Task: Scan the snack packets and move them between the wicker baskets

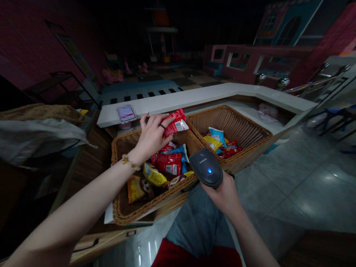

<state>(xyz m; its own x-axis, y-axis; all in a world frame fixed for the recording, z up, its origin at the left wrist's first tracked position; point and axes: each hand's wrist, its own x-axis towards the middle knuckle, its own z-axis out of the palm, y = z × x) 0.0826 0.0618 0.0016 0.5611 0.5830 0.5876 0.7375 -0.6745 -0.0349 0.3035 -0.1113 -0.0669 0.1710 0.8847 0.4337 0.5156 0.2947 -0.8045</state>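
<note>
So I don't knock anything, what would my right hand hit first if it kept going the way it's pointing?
The barcode scanner in your right hand leads, so it would probably meet the wicker rim of the left basket first, near where the two baskets meet. Depth is hard to judge from this view.

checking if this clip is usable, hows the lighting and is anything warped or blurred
Head view: the far room sinks into deep shadow while the wicker baskets up close stay readable; glare streaks the tile floor; wide-angle distortion bends the white counter; the phone is pixelated; the handheld scanner shows a small blue glow.
</note>
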